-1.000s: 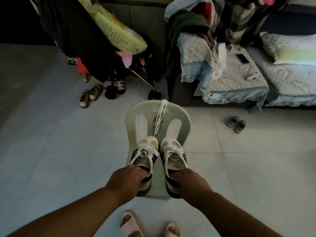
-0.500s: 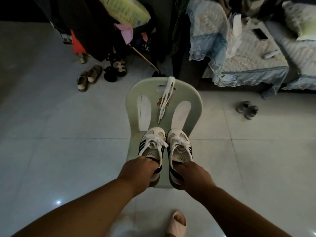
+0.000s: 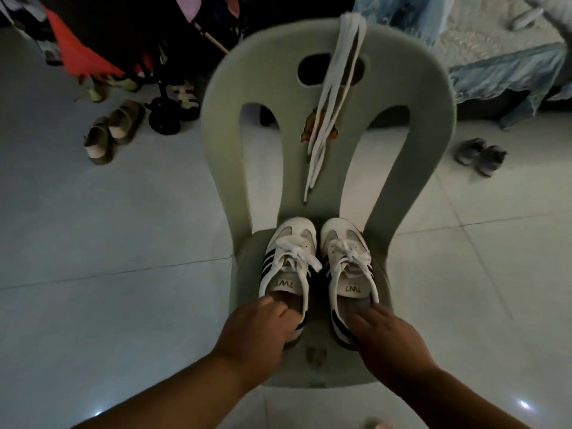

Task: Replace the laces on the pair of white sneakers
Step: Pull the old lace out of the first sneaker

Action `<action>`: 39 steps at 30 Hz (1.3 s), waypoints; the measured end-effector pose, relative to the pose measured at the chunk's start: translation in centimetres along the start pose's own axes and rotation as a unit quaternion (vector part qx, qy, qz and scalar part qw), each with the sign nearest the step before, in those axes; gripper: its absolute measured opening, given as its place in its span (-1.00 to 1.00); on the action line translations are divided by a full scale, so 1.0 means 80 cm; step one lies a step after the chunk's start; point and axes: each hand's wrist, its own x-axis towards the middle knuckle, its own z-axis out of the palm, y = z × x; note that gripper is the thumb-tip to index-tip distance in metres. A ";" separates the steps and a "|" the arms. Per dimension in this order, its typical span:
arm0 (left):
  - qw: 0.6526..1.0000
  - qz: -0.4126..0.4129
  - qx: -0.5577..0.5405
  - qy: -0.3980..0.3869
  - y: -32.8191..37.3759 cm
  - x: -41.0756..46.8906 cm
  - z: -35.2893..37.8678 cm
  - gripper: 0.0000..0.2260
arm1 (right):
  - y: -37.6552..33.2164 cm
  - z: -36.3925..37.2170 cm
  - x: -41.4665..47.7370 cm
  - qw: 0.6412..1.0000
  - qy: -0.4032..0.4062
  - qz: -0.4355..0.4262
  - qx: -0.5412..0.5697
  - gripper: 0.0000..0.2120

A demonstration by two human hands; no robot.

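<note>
On the floor at far left lie sandals (image 3: pixel 114 131). Left hand (image 3: pixel 260 332): grip closed over the heel of the left sneaker (image 3: pixel 289 258), fingertips inside its opening. Both sneakers stand laced, side by side on the chair (image 3: pixel 433 119) seat, toes toward the backrest, over which spare laces (image 3: pixel 334 97) hang. Right hand (image 3: pixel 390 339): grip closed on the heel of the right sneaker (image 3: pixel 346 261). Dark shoes (image 3: pixel 479 154) lie on the floor at right.

On the chair (image 3: pixel 223 134) seat the left sneaker (image 3: pixel 289 261) and right sneaker (image 3: pixel 348 264) stand side by side, toes toward its back. The left hand (image 3: pixel 257 332) and right hand (image 3: pixel 391 337) each hold a heel. Loose white laces (image 3: pixel 332 103) hang over its back.
</note>
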 end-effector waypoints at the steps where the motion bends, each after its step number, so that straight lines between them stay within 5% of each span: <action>1: 1.000 0.017 0.018 0.018 -0.007 0.000 0.016 -0.82 | 0.002 0.014 0.001 1.000 0.023 -0.014 -0.003 -0.57; 12: 0.978 0.110 0.067 0.162 -0.023 0.003 0.114 -0.85 | 0.017 0.067 0.012 0.976 0.183 -0.112 -0.043 -0.79; 22: 0.985 0.045 0.111 0.122 -0.008 0.001 0.105 -0.84 | 0.004 0.076 0.017 0.967 0.244 -0.064 -0.044 -0.66; 27: 0.988 -0.073 -0.055 0.122 0.002 -0.007 0.092 -0.61 | -0.013 0.056 -0.001 0.982 0.174 0.053 0.048 -0.47; 30: 0.957 -0.169 -0.135 0.196 -0.004 -0.010 0.089 -0.35 | -0.012 0.041 -0.011 0.931 0.229 0.176 0.223 -0.42; 32: 0.930 -0.272 -0.170 0.177 -0.023 -0.007 0.093 -0.18 | 0.002 0.037 -0.008 0.878 0.237 0.255 0.328 -0.29; 35: 0.855 -0.396 -0.312 0.123 -0.058 0.000 0.101 0.13 | 0.032 0.047 -0.001 0.800 0.157 0.356 0.458 -0.06; 39: 0.783 -0.391 -0.472 0.111 -0.076 0.008 0.114 0.15 | 0.057 0.069 0.010 0.719 0.054 0.385 0.576 0.21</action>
